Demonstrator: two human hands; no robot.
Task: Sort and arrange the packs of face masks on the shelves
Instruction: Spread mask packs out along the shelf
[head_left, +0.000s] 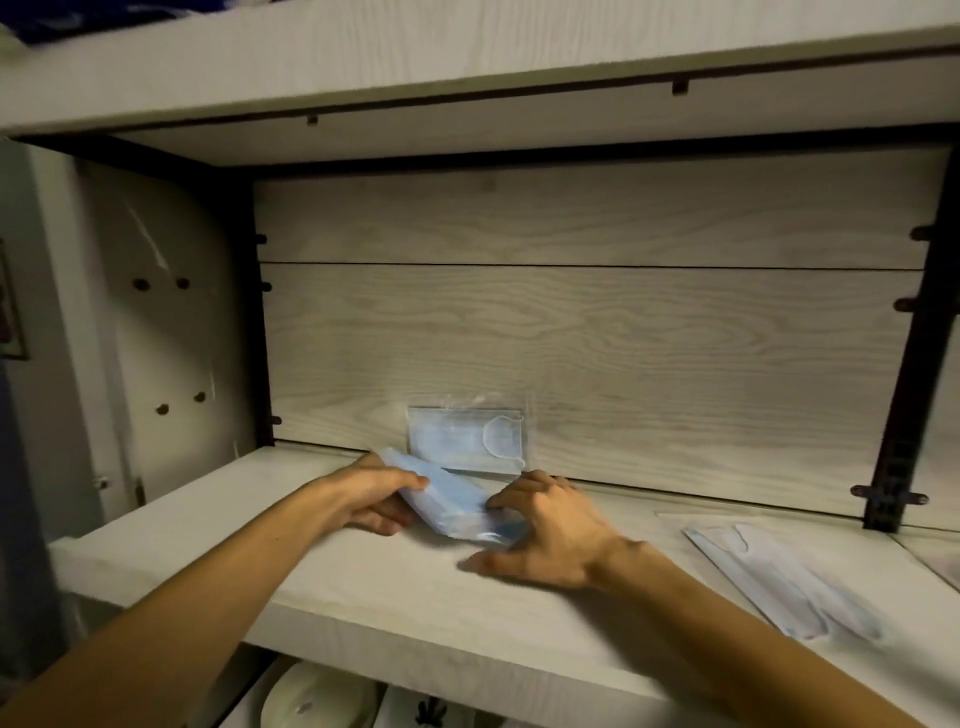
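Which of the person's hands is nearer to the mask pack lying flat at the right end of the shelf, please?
Right. The right hand sits just left of that flat pack, touching the blue pack; the left hand grips the blue pack farther left.

Pale wood-grain back panel (587, 332) with dark metal brackets (889, 498); perforated side wall (156, 322) at left; white rounded items (311, 699) on the level below.

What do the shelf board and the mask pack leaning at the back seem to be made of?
Shelf board: looks like pale laminated wood or a printed wood-grain panel, matte, with grain lines visible.
Leaning mask pack: clear glossy plastic film, judging by its glare, over soft pale blue masks, probably nonwoven fabric.
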